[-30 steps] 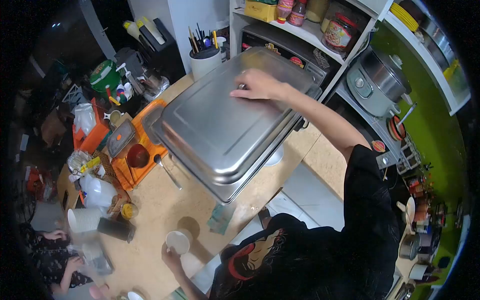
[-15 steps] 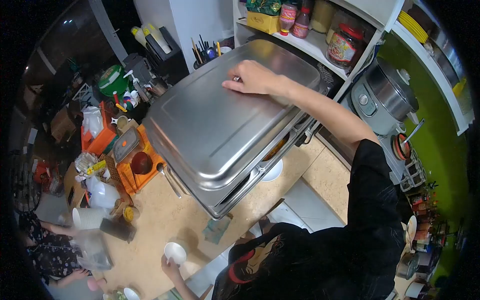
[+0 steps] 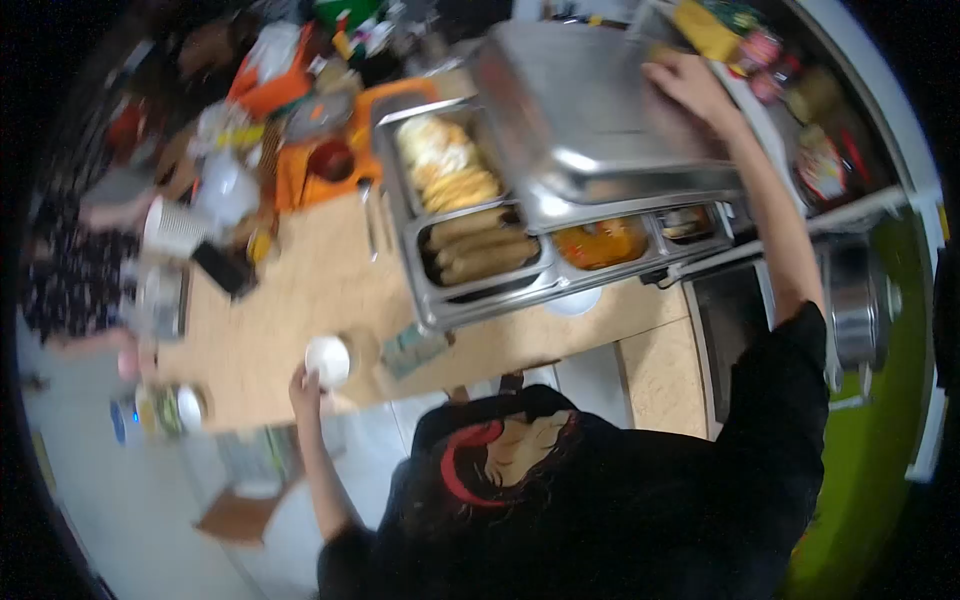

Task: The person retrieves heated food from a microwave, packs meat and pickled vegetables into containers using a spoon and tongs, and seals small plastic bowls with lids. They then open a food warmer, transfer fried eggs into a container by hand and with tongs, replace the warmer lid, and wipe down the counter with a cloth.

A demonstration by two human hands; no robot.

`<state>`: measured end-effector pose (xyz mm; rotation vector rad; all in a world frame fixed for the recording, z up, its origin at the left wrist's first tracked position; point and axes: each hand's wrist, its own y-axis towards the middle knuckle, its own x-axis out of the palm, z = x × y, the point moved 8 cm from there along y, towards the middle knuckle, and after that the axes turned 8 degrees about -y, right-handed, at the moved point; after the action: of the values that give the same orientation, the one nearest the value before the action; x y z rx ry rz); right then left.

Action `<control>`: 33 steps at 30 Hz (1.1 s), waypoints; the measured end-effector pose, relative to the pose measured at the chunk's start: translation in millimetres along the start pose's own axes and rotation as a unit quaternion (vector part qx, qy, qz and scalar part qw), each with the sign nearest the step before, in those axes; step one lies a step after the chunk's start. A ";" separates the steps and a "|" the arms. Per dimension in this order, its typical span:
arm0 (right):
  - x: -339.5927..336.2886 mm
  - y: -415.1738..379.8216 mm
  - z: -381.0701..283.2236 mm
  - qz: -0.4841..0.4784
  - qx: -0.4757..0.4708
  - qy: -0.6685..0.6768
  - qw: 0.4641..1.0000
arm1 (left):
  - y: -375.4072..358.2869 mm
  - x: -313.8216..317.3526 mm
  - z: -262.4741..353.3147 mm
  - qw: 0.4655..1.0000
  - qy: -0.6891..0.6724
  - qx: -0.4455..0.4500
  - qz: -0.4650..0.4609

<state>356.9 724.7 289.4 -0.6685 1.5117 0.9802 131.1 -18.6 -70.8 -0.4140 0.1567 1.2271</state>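
Note:
My right hand (image 3: pixel 692 88) grips the top of a metal lid (image 3: pixel 590 110), which is shifted to the right over a steel food warmer (image 3: pixel 480 312). The warmer's left and front compartments show. Fried eggs (image 3: pixel 437 150) lie in the back left one, with brown sausage-like rolls (image 3: pixel 480 245) in front of them. An orange-red saucy dish (image 3: pixel 600 243) fills another compartment, partly under the lid. My left hand (image 3: pixel 308 388) holds a small white bowl (image 3: pixel 328 361) by its side near the table's front edge.
A green cloth or packet (image 3: pixel 415 350) lies between bowl and warmer. Tongs (image 3: pixel 372 220) rest left of the warmer, near an orange tray (image 3: pixel 300 180). Stacked paper cups (image 3: pixel 178 226) and a dark phone-like object (image 3: pixel 222 268) sit further left, close to another person (image 3: pixel 75 265).
The lid has moved right off the left compartments with my right hand on it, uncovering the food. My left hand still holds the bowl. The camera view has turned.

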 end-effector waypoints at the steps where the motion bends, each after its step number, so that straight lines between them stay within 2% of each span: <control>1: -7.0 -1.0 0.8 0.025 -0.025 0.001 0.999 | -8.6 7.5 16.7 1.000 -0.013 0.015 -0.016; 3: -16.5 -6.1 10.1 0.040 -0.004 -0.028 0.999 | -13.1 11.3 16.5 0.998 -0.058 -0.038 -0.014; 5: -2.1 0.9 44.6 0.005 0.033 -0.043 0.999 | -15.3 13.3 15.6 0.998 -0.053 -0.046 0.008; 7: 5.8 4.1 72.1 0.001 0.013 -0.085 0.996 | -18.1 14.0 17.2 0.997 -0.043 -0.054 0.024; 9: 8.4 4.1 72.4 -0.005 -0.003 -0.127 0.992 | -21.7 19.3 25.7 0.997 -0.053 -0.035 0.033; 11: -5.6 -7.5 64.9 0.016 0.011 -0.266 0.964 | -20.9 20.7 24.7 0.998 -0.048 -0.038 0.029; 12: -2.7 -7.3 79.6 0.047 0.014 -0.270 0.962 | -20.5 21.8 24.4 0.997 -0.051 -0.043 0.027; 17: -8.2 -12.5 96.3 0.010 0.025 -0.346 0.938 | -22.9 24.2 28.7 0.997 -0.041 -0.057 0.038; 20: -7.9 -9.3 95.5 0.008 -0.004 -0.410 0.912 | -27.1 24.9 31.5 0.996 -0.048 -0.059 0.049; 23: -9.7 -8.8 94.4 0.016 -0.017 -0.422 0.906 | -28.9 24.8 30.4 0.996 -0.052 -0.063 0.040; 25: -5.1 -5.2 100.5 -0.019 0.003 -0.435 0.900 | -20.8 24.3 35.7 0.996 -0.057 -0.057 0.044; 27: -6.5 -5.1 109.3 0.015 0.008 -0.438 0.899 | -8.3 26.4 43.2 0.996 -0.058 -0.060 0.019; 29: -7.9 -4.8 108.3 -0.002 0.002 -0.452 0.892 | 6.7 35.5 56.5 0.996 -0.060 -0.069 -0.014; 30: -16.8 -6.4 104.4 0.040 0.002 -0.437 0.899 | 17.1 42.6 64.4 0.996 -0.059 -0.057 -0.024; 31: -25.8 -8.7 99.6 0.077 0.001 -0.422 0.903 | 25.8 50.6 73.1 0.996 -0.058 -0.049 -0.036; 32: -37.8 -16.0 80.8 0.086 0.068 -0.388 0.915 | 34.4 61.8 84.7 0.997 -0.053 -0.037 -0.053; 33: -40.7 -23.3 41.1 0.069 0.074 -0.399 0.911 | 41.9 71.6 87.2 0.995 -0.052 -0.047 -0.072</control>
<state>404.6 744.4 324.4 -0.0137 0.8879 1.0556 106.9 89.8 -24.4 -0.4332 -0.0201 1.1144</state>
